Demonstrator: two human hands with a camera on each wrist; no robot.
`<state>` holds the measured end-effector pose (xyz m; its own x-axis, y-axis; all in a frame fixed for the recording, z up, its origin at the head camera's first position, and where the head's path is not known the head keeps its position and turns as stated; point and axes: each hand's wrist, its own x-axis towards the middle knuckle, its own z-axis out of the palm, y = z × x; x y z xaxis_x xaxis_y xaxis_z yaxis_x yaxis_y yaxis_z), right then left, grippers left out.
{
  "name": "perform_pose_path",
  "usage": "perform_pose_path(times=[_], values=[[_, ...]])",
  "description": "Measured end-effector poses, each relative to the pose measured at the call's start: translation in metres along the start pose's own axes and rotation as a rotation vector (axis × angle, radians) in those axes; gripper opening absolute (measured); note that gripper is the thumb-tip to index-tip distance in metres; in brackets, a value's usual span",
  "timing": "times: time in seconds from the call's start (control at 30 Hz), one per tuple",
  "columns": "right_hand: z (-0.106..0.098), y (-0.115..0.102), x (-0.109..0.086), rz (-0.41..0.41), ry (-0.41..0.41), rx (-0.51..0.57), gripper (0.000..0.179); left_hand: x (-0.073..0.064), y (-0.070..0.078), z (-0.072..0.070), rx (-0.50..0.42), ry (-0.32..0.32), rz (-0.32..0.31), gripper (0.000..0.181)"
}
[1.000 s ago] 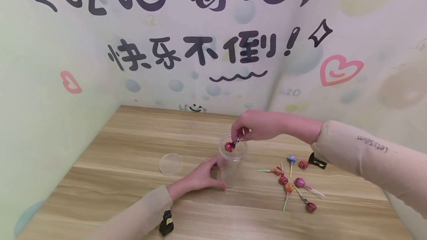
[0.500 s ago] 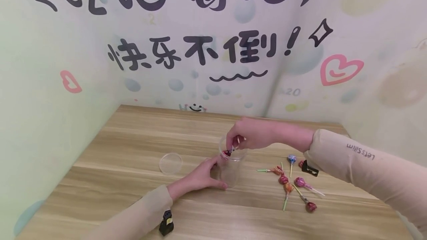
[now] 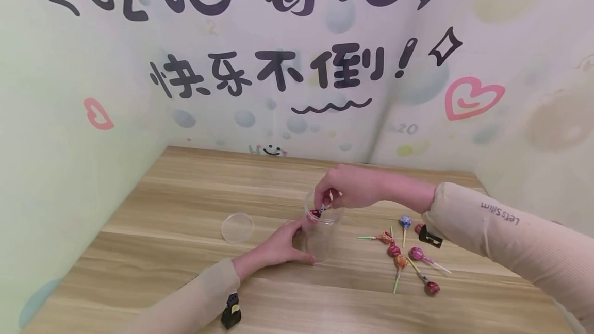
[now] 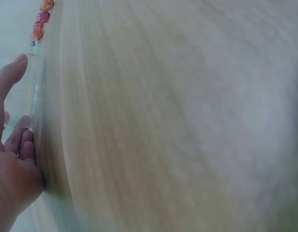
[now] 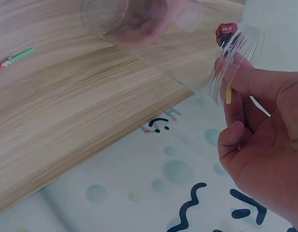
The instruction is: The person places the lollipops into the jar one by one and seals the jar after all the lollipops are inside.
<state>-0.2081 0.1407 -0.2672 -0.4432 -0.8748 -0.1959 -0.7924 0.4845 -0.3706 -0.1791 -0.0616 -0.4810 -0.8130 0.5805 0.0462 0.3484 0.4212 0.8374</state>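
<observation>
A clear plastic jar (image 3: 322, 241) stands upright on the wooden table. My left hand (image 3: 280, 245) grips its side low down, thumb in front and fingers behind; the left wrist view shows the thumb and fingers around the clear wall. Over the open mouth, my right hand (image 3: 345, 187) pinches a red-wrapped lollipop (image 5: 226, 34) by its yellow stick. The lollipop's head points down and sits just inside the rim, as the right wrist view shows through the clear wall. Part of the stick is hidden by the fingers.
Several wrapped lollipops lie right of the jar, among them a blue one (image 3: 406, 221), a pink one (image 3: 416, 253) and an orange one (image 3: 401, 261). A round clear lid (image 3: 237, 228) lies to the left. A printed wall (image 3: 232, 117) stands behind the table (image 3: 185, 195).
My right hand has come down and slightly left, taking the lollipop's head from over the jar's mouth to just inside it. It has stayed nearly still since half a second ago; the left hand has not moved.
</observation>
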Motion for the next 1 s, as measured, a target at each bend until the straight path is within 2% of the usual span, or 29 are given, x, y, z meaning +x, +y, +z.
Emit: perform_pose_path(times=[0.2,0.43,0.53,0.8,1.0], values=[[0.001,0.001,-0.002,0.009,0.005,0.016,0.025,0.001,0.001,0.000,0.002,-0.006,0.004,0.086],[0.000,-0.003,-0.007,0.045,0.015,0.058,0.032,0.004,0.000,0.005,-0.032,-0.010,0.045,0.053],[0.001,-0.004,-0.010,0.050,0.033,0.066,0.031,0.004,0.000,0.007,-0.049,-0.015,0.053,0.049],[0.000,0.002,-0.018,0.025,0.146,0.059,0.028,0.004,0.000,0.005,-0.055,-0.029,0.051,0.047],[-0.010,0.010,-0.034,0.056,0.253,0.044,0.030,0.004,-0.001,0.002,-0.085,-0.035,0.070,0.058]])
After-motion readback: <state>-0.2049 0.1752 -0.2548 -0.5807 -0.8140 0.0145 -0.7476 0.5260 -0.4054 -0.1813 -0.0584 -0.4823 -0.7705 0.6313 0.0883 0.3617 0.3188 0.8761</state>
